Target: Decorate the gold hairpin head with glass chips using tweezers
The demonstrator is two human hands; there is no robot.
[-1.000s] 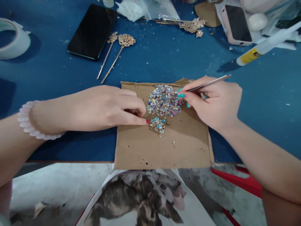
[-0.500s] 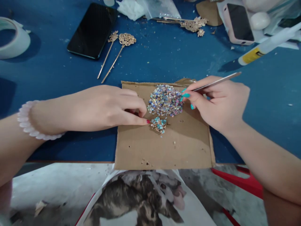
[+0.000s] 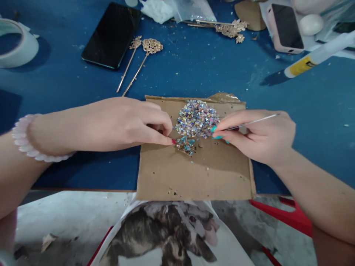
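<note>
Cardboard underlies the slim metal tool, slantwise, pointing left.

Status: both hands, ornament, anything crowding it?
Left hand: at turquoise ornament. Right hand: gripping thin metal tool. Ornament: on cardboard, chip pile close on far side.

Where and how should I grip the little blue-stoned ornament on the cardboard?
I'd take the ornament by its left edge, from the left, where the left hand has a fingertip. Blue stones crowd its top, the chip pile lies close beyond its far side, and the right hand, holding a slim metal tool, is on the right.
</note>
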